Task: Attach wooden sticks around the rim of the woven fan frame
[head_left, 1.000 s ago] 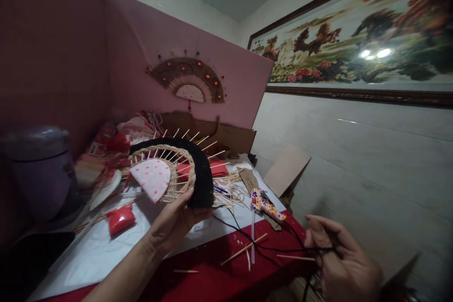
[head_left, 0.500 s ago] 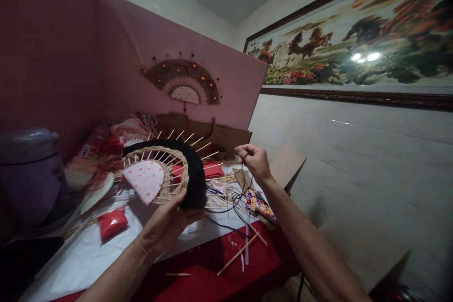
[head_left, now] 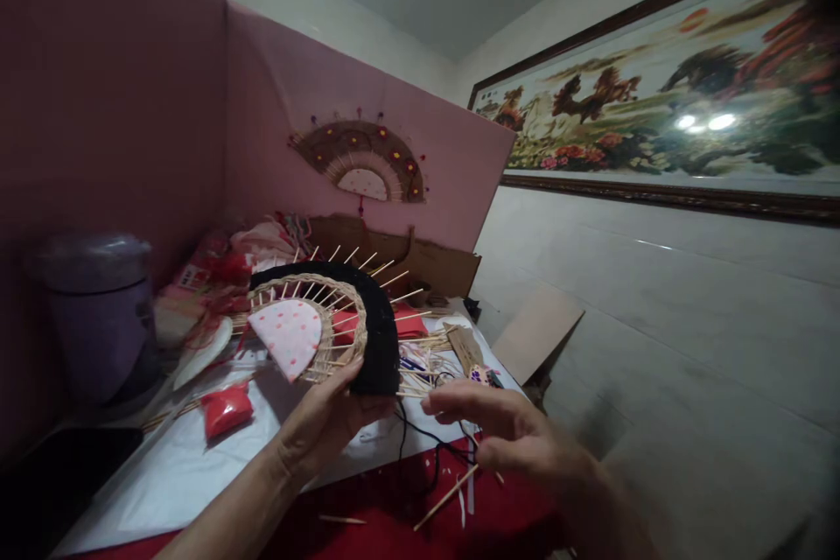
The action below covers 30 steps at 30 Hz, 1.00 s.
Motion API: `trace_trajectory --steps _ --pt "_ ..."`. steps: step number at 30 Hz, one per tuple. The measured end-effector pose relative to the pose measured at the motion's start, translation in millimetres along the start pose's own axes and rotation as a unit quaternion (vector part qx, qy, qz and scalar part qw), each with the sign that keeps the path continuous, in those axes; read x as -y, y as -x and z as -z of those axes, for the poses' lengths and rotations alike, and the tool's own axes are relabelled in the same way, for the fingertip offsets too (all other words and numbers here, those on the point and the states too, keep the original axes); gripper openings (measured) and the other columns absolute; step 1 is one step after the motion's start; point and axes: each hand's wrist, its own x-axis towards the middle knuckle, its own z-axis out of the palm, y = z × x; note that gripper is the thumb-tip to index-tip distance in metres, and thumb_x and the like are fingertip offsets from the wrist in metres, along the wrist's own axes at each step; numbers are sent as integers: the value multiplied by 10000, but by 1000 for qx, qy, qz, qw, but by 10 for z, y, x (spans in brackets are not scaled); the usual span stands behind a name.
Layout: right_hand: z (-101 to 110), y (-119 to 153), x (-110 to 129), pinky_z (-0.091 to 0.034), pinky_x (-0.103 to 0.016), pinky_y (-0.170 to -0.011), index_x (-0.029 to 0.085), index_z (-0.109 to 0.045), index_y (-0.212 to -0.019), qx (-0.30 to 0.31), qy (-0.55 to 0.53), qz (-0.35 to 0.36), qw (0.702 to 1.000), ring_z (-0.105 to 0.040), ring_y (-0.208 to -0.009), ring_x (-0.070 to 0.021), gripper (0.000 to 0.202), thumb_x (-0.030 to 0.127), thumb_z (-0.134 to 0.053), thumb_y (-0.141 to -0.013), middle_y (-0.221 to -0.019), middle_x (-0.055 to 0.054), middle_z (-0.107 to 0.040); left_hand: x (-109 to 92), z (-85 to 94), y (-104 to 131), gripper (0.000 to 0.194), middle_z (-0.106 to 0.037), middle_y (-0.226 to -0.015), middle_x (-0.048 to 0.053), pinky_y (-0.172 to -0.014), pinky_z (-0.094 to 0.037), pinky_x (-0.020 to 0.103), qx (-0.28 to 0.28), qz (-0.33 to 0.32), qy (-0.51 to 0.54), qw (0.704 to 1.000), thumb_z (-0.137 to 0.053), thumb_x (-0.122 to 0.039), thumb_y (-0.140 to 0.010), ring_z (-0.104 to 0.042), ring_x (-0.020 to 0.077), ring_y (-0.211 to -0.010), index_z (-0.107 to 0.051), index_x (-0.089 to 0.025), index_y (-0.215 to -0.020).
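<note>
A half-round woven fan (head_left: 381, 324) has a black yarn band, tan cord rings, thin sticks poking out around its edge and a white, red-dotted centre (head_left: 289, 337). My left hand (head_left: 332, 420) grips its lower right edge, thumb on the front. To the right of the fan, my right hand (head_left: 499, 429) is open, thumb and fingers apart, slightly blurred, with nothing seen in it. Black yarn (head_left: 426, 433) hangs from the fan's lower corner and loops onto the table between the hands.
A red packet (head_left: 227, 411) lies on white sheeting at left, near a lidded purple bin (head_left: 101, 315). Loose sticks (head_left: 446, 499) lie on the red cloth (head_left: 387, 490). Behind stands a pink board (head_left: 452, 149) bearing a finished fan (head_left: 360, 162); cardboard (head_left: 538, 337) leans right.
My right hand has come down from above the table, its pinched fingers now open and the yarn no longer in them. The view has shifted slightly; my left hand still holds the fan.
</note>
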Motion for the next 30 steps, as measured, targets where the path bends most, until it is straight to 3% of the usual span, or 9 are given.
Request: trace_trajectory --steps 2,4,7,8,13,22,30 --pt "-170 -80 -124 -429 -321 -817 206 -576 -1005 -143 -56 -5 988 -575 -929 -184 336 398 -608 -730 -967 -67 -634 1 -8 5 418 -649 -967 76 -754 -452 384 -1 -9 -2 1000 -525 -250 -800 -640 222 -787 -413 -256 -1202" --pt "-334 -159 -292 -441 -258 -686 181 -542 -740 -281 -30 19 959 -572 -744 -150 234 406 -608 -727 -731 -14 -590 6 -9 9 425 -648 -981 71 -757 -450 388 -4 -8 -3 1000 -530 -246 -797 -639 230 -805 -411 -272 -1204" --pt "-523 -238 -530 -393 -215 -575 181 -489 -693 -433 45 58 899 -473 -606 -107 257 416 -580 -745 -637 26 -480 14 4 8 369 -658 -962 90 -768 -447 386 -11 2 2 1000 -530 -249 -797 -637 235 -819 -459 -229 -1159" --pt "-574 -256 -592 -374 -205 -539 179 -491 -694 -457 53 57 886 -444 -579 -100 266 425 -583 -740 -620 31 -459 15 9 7 342 -662 -950 95 -770 -447 382 -12 5 6 1000 -527 -249 -799 -636 233 -820 -477 -210 -1135" --pt "-775 -370 -729 -328 -180 -421 167 -501 -709 -414 -80 -10 906 -401 -492 -82 324 486 -547 -743 -562 37 -440 15 20 -3 272 -677 -913 104 -771 -446 384 -9 10 15 1000 -520 -233 -804 -639 216 -783 -508 -174 -1069" --pt "-891 -464 -696 -314 -128 -352 151 -546 -678 -467 -196 23 862 -400 -449 -50 261 400 -610 -726 -597 17 -541 23 38 -11 205 -680 -897 96 -792 -437 372 9 14 16 1000 -501 -240 -815 -628 199 -785 -579 -146 -980" --pt "-940 -453 -719 -318 -124 -333 156 -567 -665 -473 -217 40 853 -435 -429 -50 232 374 -620 -722 -590 17 -569 30 21 -1 246 -672 -928 94 -845 -411 427 2 12 29 1000 -498 -243 -817 -616 219 -838 -569 -171 -1041"
